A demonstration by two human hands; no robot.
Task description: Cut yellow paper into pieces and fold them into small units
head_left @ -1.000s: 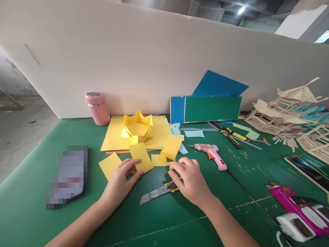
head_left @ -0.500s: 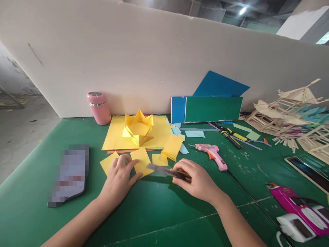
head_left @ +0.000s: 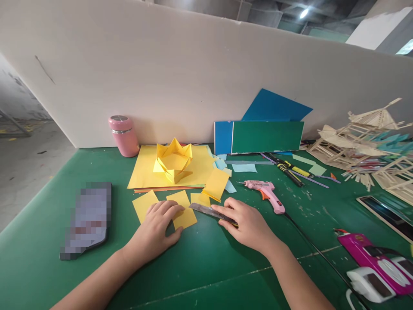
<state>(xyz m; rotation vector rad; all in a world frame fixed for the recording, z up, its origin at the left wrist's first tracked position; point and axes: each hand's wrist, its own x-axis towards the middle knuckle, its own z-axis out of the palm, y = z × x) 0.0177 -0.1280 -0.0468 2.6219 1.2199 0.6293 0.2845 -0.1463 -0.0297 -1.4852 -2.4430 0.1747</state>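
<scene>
My left hand lies on the table with its fingers apart, resting over a yellow paper piece. Another yellow paper square is just left of that hand, partly covered by it. In my right hand is a utility knife, its long blade pointing left with the tip close to the paper's right edge. Behind the blade lies a smaller yellow square. A folded yellow paper ring with pointed tips stands on a stack of yellow sheets farther back.
A pink glue gun with a black cord lies to the right. At left is a blurred dark flat object; a pink flask stands behind. Far right hold a wooden stick model and a magenta device.
My left hand has shifted slightly right, and the yellow pieces under and beside it have moved right and turned. The knife has swung a little, its blade now in sharper view.
</scene>
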